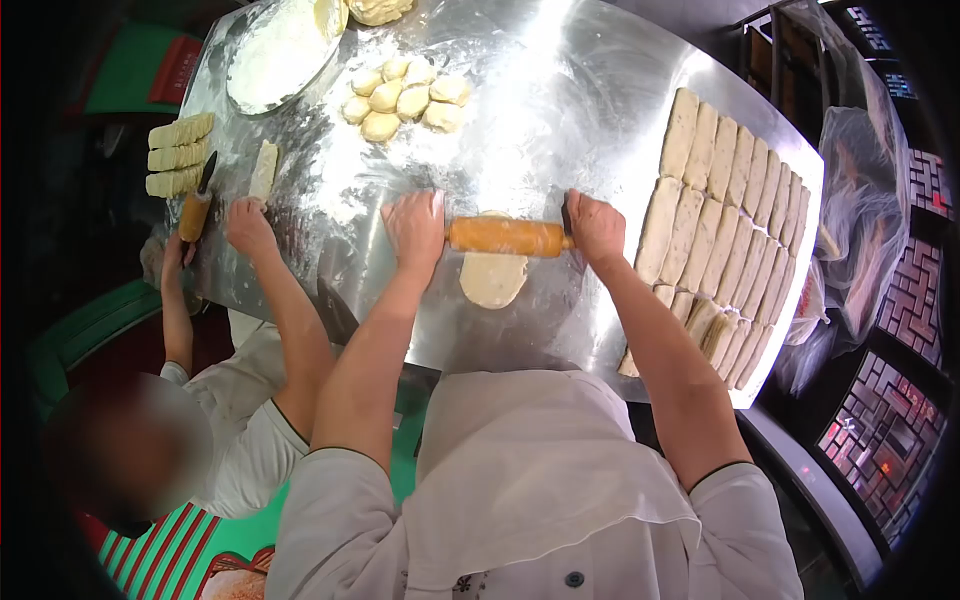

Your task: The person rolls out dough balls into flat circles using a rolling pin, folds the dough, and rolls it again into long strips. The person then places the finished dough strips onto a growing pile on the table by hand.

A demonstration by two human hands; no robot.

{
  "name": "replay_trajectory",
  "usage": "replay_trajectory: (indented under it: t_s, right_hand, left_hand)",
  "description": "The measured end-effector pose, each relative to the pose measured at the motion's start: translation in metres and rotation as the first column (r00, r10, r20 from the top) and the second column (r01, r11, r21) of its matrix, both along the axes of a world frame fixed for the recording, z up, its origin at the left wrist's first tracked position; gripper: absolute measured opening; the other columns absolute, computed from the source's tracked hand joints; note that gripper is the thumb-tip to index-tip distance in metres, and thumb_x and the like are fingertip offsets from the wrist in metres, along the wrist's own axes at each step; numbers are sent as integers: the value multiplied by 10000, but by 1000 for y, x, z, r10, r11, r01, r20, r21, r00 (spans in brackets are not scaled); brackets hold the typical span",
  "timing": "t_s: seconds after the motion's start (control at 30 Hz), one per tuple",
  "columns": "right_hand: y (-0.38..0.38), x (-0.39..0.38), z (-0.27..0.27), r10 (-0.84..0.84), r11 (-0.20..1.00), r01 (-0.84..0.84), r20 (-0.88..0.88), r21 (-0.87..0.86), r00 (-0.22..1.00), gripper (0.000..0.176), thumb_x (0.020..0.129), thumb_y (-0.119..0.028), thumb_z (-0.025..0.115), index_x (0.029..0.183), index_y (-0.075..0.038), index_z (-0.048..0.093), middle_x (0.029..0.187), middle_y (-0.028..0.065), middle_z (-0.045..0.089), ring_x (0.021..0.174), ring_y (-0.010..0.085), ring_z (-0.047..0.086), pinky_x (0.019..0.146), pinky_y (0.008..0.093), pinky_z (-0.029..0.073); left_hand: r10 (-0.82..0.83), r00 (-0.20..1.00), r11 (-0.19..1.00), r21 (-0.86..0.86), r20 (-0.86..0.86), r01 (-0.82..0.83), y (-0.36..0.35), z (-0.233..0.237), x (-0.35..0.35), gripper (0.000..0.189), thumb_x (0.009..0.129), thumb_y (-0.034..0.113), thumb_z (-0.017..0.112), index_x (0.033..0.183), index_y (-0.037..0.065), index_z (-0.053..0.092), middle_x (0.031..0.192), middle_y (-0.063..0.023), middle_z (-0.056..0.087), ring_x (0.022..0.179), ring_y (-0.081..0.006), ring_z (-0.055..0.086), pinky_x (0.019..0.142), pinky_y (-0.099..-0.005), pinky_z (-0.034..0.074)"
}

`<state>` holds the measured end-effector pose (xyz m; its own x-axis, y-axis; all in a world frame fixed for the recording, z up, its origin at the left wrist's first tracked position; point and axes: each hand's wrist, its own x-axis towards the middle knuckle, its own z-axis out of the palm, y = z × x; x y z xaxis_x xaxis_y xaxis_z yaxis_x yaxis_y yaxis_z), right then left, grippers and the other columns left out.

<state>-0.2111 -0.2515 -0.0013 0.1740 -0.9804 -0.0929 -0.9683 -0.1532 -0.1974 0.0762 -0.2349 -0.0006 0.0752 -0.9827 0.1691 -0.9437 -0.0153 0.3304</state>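
My left hand (415, 228) and my right hand (596, 228) press on the two ends of a wooden rolling pin (507, 237) that lies across a flattened oval of dough (492, 279) on the floured steel table (560, 110). Both hands rest palm-down over the pin's handles. A cluster of small dough balls (405, 97) sits farther back, beyond my left hand.
Rows of filled flat dough pieces (725, 215) cover the table's right side. At the left, another person's hands (250, 225) hold a wooden-handled knife (196, 208) near a dough strip (264, 170) and stacked strips (180, 153). A flour tray (280, 50) stands at the back.
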Motion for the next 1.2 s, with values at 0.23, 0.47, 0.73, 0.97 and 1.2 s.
replay_trajectory:
  t_s: [0.23,0.47,0.73,0.97,1.2]
  right_hand:
    - [127,6,10,-24,999,12,269,47,963,333,939,-271,595,654,-101,620,563,119,612,500,293,621,497,429,500]
    - [-18,1,-3,-17,1000,17,28,-18,999,326,987,-264,501,739,-84,612,652,147,654,587,342,646,545,434,518]
    - [69,-15,4,82,983,-95,88,159,993,262,990,-275,498,858,-104,646,704,120,667,626,323,658,558,425,525]
    - [120,-7,21,-95,989,72,189,127,977,393,1002,-323,490,726,-105,664,651,112,652,581,321,635,540,424,501]
    - [132,-28,40,-54,998,47,193,38,980,417,981,-314,530,638,-108,647,575,108,613,515,314,601,506,415,472]
  left_hand:
    - [-162,987,966,204,2,158,124,27,8,166,909,205,602,794,93,644,777,-62,593,783,-248,549,797,-430,377]
    - [-41,990,977,211,135,12,-25,7,-4,338,971,317,523,771,96,681,802,-101,696,762,-263,638,773,-400,383]
    - [-46,988,926,363,-147,98,-4,16,-18,270,844,213,718,1071,98,628,1054,-66,604,1029,-256,590,902,-425,416]
    - [-203,967,876,413,-155,250,-6,17,-58,253,797,213,746,965,82,609,1029,-97,599,1019,-274,561,893,-380,448]
    - [-54,906,862,438,-421,255,12,30,-22,210,799,153,738,914,32,610,889,-115,651,897,-283,630,794,-399,487]
